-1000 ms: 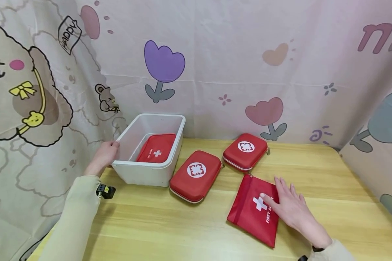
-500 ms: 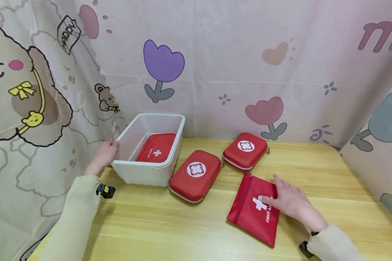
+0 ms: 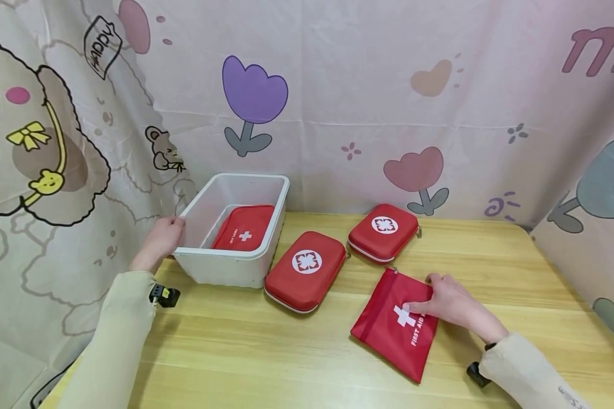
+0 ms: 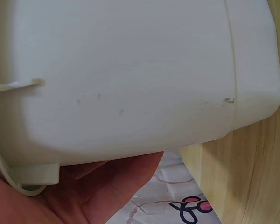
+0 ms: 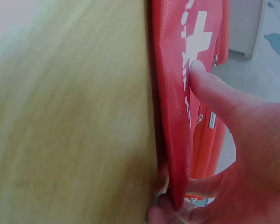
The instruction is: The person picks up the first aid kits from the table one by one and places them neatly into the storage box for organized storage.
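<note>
Our right hand [image 3: 455,301] pinches edge of red FIRST AID pouch [image 3: 386,338] on wood-grain table [image 3: 235,346], thumb on top; left hand [image 3: 162,236] grips white bin [image 3: 220,270] by rim. We do best pinching deep, bin braced.

We note bright, diffuse light in the head view, soft shadow beside the left sleeve [image 3: 113,335] on the worktop [image 3: 245,352], and haze with upper-left glare in the right-wrist view.

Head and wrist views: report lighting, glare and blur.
Head: mostly sharp, soft shadow on the table beside the left sleeve; left wrist: dull light on the white bin; right wrist: hazy, pale glare at top left, slight blur where the right hand pinches the red pouch.
</note>
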A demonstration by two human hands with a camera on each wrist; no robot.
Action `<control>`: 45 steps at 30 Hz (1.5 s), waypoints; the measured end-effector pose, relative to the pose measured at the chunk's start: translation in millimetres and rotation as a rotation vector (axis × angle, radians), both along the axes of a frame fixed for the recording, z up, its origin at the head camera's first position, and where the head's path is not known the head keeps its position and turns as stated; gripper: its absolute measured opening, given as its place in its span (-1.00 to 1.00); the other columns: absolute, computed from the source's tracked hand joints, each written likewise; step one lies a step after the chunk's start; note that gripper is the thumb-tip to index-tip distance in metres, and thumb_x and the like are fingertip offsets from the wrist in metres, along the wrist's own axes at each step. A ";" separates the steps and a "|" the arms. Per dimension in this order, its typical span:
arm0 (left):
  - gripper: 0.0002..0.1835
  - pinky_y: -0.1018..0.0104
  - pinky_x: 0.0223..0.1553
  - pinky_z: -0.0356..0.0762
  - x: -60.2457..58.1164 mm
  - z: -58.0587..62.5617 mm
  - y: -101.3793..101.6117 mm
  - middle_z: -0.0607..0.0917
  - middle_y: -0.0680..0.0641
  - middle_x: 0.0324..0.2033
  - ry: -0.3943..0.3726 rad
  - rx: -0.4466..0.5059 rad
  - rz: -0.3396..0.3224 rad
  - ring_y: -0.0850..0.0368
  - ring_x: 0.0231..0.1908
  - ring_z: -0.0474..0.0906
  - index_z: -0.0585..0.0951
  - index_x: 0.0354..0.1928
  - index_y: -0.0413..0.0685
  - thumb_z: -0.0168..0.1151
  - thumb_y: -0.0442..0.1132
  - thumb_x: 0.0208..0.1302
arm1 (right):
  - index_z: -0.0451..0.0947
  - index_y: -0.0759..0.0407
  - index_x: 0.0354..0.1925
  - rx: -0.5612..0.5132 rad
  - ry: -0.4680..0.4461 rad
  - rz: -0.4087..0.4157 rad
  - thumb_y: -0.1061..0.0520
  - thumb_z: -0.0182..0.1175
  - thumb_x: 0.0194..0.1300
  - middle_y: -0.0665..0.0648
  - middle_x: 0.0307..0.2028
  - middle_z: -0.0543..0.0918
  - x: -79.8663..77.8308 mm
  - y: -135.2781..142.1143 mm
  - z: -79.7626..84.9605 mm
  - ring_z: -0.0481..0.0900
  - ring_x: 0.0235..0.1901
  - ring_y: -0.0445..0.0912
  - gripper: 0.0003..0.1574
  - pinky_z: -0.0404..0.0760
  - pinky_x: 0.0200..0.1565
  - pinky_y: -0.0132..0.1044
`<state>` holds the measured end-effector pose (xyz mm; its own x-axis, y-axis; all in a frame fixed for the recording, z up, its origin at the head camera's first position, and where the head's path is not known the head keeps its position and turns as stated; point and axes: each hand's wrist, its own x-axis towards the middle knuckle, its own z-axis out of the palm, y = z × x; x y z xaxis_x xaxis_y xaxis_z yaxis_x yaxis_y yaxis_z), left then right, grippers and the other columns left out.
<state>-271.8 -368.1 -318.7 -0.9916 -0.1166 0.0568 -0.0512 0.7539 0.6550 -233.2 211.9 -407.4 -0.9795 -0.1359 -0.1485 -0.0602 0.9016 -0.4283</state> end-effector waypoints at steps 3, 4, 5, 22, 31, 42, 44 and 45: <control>-0.35 0.19 -0.35 0.54 -0.3 1.0 0.2 0.46 -0.50 0.01 -0.008 0.017 0.001 -0.26 -0.10 0.48 0.30 0.25 -0.56 -0.44 -0.05 0.56 | 0.32 0.48 0.08 -0.071 -0.033 -0.005 -0.33 0.53 -0.13 0.20 -0.27 0.48 -1.8 2.1 0.2 0.50 -0.28 0.00 0.15 0.58 -0.30 -0.15; -0.35 0.21 -0.38 0.54 -0.3 1.1 0.2 0.46 -0.49 0.02 -0.010 0.021 0.001 -0.26 -0.11 0.48 0.29 0.25 -0.56 -0.44 -0.04 0.56 | 0.32 0.45 0.05 -0.092 -0.039 -0.006 -0.29 0.54 -0.12 0.18 -0.28 0.50 -2.3 3.0 0.2 0.51 -0.30 -0.02 0.09 0.58 -0.31 -0.16; -0.35 0.22 -0.39 0.54 -0.3 1.6 0.1 0.45 -0.50 0.02 -0.010 0.023 0.003 -0.26 -0.11 0.48 0.29 0.25 -0.57 -0.44 -0.04 0.56 | 0.32 0.42 0.01 -0.111 -0.046 -0.006 -0.27 0.54 -0.11 0.17 -0.30 0.51 -2.7 3.9 0.0 0.53 -0.32 -0.04 0.04 0.58 -0.32 -0.18; -0.33 0.23 -0.37 0.51 -0.4 5.0 -6.6 0.45 -0.47 0.02 -0.008 0.024 0.026 -0.25 -0.09 0.45 0.31 0.24 -0.55 -0.46 -0.01 0.57 | 0.40 0.50 0.07 -0.605 -0.058 0.170 0.45 0.10 0.29 0.30 -0.21 0.65 -13.4 32.4 -2.5 0.61 -0.25 0.05 -0.64 0.59 -0.26 -0.26; -0.38 0.21 -0.35 0.48 0.8 2.9 -5.5 0.46 -0.44 -0.05 0.004 -0.001 0.018 -0.23 -0.13 0.45 0.40 0.07 -0.50 -0.45 -0.02 0.57 | 0.54 0.34 -0.05 -0.376 0.060 0.195 0.47 0.05 0.28 0.22 -0.25 0.64 -33.6 27.0 2.6 0.56 -0.28 0.03 -0.70 0.58 -0.30 -0.20; -0.45 0.21 -0.36 0.43 0.8 0.7 2.0 0.50 -0.41 -0.18 0.034 -0.026 0.012 -0.19 -0.23 0.46 0.45 -0.11 -0.46 -0.40 -0.07 0.57 | 0.48 0.35 0.10 -0.084 0.362 0.102 0.25 0.29 0.25 0.43 0.03 0.47 -18.9 16.9 6.5 0.47 -0.01 0.31 -0.54 0.49 -0.04 0.26; -0.45 0.20 -0.35 0.44 1.4 1.1 2.3 0.50 -0.41 -0.17 0.030 -0.026 0.009 -0.20 -0.22 0.46 0.45 -0.11 -0.46 -0.40 -0.07 0.57 | 0.43 0.40 0.14 -0.019 0.366 0.069 0.12 0.32 0.24 0.47 0.06 0.45 -6.1 11.3 11.3 0.42 0.03 0.36 -0.41 0.46 -0.03 0.30; -0.45 0.20 -0.35 0.46 1.6 1.0 2.5 0.50 -0.41 -0.17 0.027 -0.026 0.010 -0.20 -0.22 0.46 0.44 -0.12 -0.45 -0.41 -0.06 0.57 | 0.40 0.43 0.18 0.010 0.342 0.052 0.04 0.33 0.24 0.49 0.07 0.44 0.8 8.0 12.9 0.41 0.04 0.38 -0.31 0.47 -0.05 0.31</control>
<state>-270.2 -365.6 -317.7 -0.9885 -0.1242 0.0864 -0.0412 0.7703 0.6363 -232.4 219.9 -394.5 -0.9646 -0.1867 0.1860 -0.2444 0.8978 -0.3664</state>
